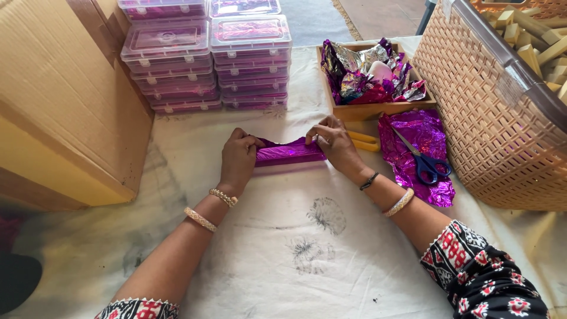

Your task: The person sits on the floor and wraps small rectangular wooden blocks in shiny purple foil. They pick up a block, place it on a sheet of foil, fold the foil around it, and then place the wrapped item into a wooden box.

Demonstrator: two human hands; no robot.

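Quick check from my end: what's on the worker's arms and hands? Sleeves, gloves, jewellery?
No gloves; both hands are bare. The left hand has two pale gold bangles on the wrist and forearm. The right hand has a thin black band at the wrist and one pale gold bangle above it. Both sleeves are black with a red and white pattern and a white edge trim.

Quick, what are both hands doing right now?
Left hand: closed on one end of the purple foil-wrapped bar.
Right hand: closed, pinching its other end.
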